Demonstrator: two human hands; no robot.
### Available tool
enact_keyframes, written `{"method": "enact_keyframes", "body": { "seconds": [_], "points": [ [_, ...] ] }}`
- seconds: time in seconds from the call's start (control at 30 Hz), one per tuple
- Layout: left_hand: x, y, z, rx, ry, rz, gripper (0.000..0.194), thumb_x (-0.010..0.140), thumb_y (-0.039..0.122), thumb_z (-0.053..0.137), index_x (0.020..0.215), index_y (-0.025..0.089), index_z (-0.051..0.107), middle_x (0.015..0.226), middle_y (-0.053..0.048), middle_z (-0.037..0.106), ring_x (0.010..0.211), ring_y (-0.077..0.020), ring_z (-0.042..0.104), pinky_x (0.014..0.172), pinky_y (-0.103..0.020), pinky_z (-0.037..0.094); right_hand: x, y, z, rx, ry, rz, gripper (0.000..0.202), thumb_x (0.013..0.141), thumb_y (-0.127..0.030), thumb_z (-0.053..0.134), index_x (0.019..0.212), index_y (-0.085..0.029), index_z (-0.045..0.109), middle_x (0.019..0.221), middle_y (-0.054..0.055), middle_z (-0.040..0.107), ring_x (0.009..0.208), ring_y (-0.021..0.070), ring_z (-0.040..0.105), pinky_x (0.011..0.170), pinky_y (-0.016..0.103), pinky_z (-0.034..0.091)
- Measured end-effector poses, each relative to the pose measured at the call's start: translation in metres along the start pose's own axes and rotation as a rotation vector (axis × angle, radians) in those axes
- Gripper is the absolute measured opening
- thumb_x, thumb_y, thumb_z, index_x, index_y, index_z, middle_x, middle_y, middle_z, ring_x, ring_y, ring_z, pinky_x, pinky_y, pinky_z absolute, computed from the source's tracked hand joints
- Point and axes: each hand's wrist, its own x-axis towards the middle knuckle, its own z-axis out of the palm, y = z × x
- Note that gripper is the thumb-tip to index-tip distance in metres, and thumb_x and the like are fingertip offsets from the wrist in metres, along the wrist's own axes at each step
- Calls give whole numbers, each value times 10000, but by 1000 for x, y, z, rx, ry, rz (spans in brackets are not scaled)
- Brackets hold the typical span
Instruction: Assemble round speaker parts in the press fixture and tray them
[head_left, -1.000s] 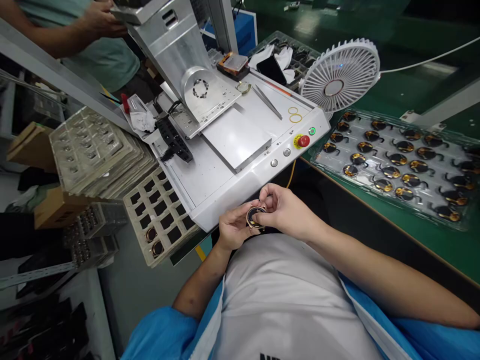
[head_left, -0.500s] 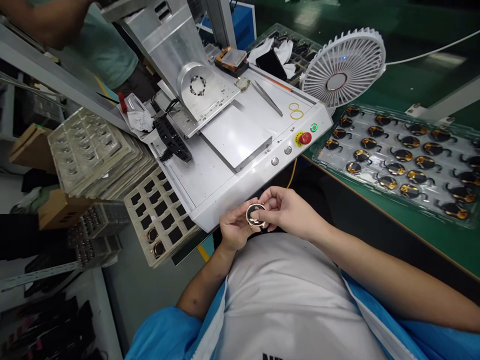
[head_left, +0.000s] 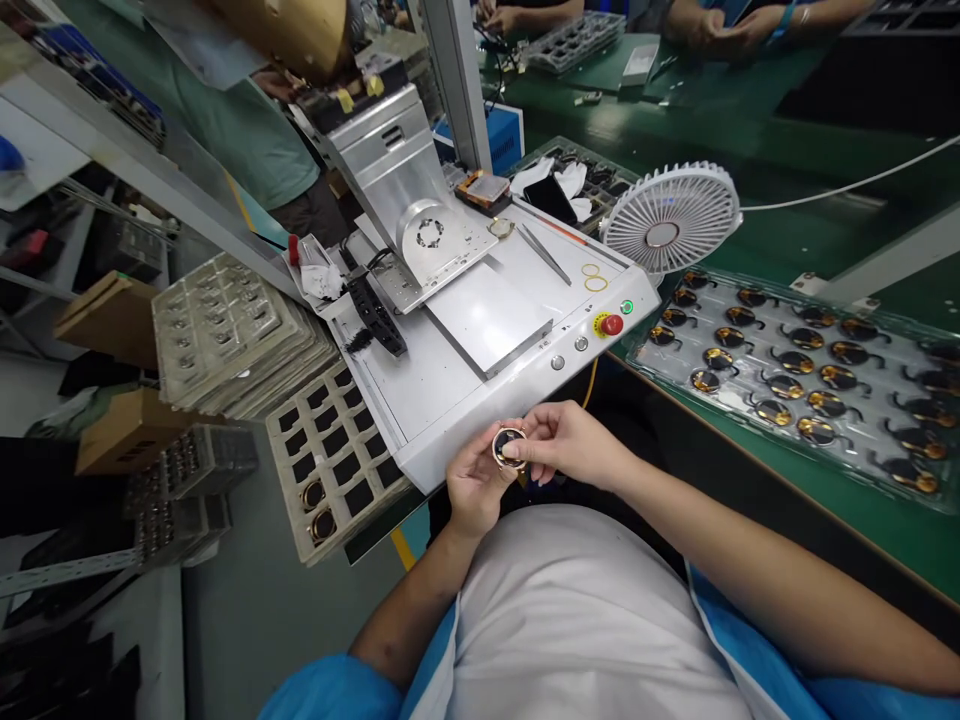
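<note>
Close to my body, in front of the white machine base (head_left: 442,430), I hold a round watch case (head_left: 509,449) with a gold-coloured rim and a dark inside. My left hand (head_left: 474,485) grips it from the left, fingers wrapped round its edge. My right hand (head_left: 574,440) presses its thumb on the inside of the case, the other fingers curled at its right side. To the left, a beige tray (head_left: 330,470) with dark square pockets bears two similar gold-rimmed watch cases (head_left: 322,524) in its near corner.
Tweezers (head_left: 546,254) and two yellow rings (head_left: 595,277) lie on the machine top, near a red stop button (head_left: 612,325). A white fan (head_left: 671,220) stands behind its right corner. To the right, a clear tray (head_left: 750,390) holds many round dark parts. Other people's hands (head_left: 739,25) show at the back.
My view has tilted up, showing more of the far benches and other people. Both hands stay on the watch case, with my right thumb still pressed on it.
</note>
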Motion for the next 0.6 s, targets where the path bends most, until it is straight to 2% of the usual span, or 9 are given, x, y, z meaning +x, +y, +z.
{"method": "enact_keyframes", "body": {
  "seconds": [0.07,0.17,0.23,0.3,0.37,0.43,0.5,0.6],
  "points": [
    [3,6,1,-39,11,-42,429,831,327,869,1247,319,763,1271,-90,785,1130,-284,781,988,-416,653,16,-17,-13,-12,144,-72,598,578,-552,1001,811,-160,613,582,17,672,404,130,593,352,201,503],
    [10,16,0,-22,-81,-81,422,835,297,864,1240,338,752,1264,-64,766,1019,-262,809,871,-393,688,43,-46,-35,43,467,-184,453,776,-460,923,834,-193,562,542,-27,621,343,111,512,314,211,463],
    [13,20,-1,49,-138,-54,532,772,239,911,1266,334,739,1211,-62,779,928,-222,812,770,-326,688,56,-62,-45,46,550,-193,363,862,-361,861,802,-200,541,514,-32,590,329,104,469,301,209,430],
    [15,21,-2,134,-145,-9,660,696,191,953,1305,297,722,1171,-82,798,890,-200,802,734,-292,678,62,-70,-51,32,560,-222,346,880,-289,828,738,-200,525,491,-36,559,323,89,427,297,197,391],
    [15,20,-2,220,-111,30,720,665,179,965,1333,248,707,1169,-113,807,932,-213,801,789,-309,681,59,-70,-51,20,552,-295,355,859,-271,826,693,-197,521,482,-39,541,333,79,418,315,188,385],
    [14,18,-1,301,-74,66,745,674,178,956,1367,219,685,1195,-139,804,1016,-239,799,884,-339,675,47,-62,-47,0,516,-370,361,819,-325,850,686,-191,543,491,-33,551,353,79,437,343,187,395],
    [12,17,1,361,-63,105,778,697,167,938,1416,215,647,1232,-154,793,1059,-250,797,940,-350,665,30,-50,-39,-49,417,-379,406,757,-421,891,686,-185,569,504,-19,572,372,86,461,363,192,395],
    [11,17,4,426,-62,144,812,719,151,918,1465,224,606,1288,-165,770,1080,-255,797,953,-338,664,2,-32,-23,-136,174,-223,475,682,-523,925,686,-180,597,516,-1,598,386,102,491,373,201,385]
  ]
}}
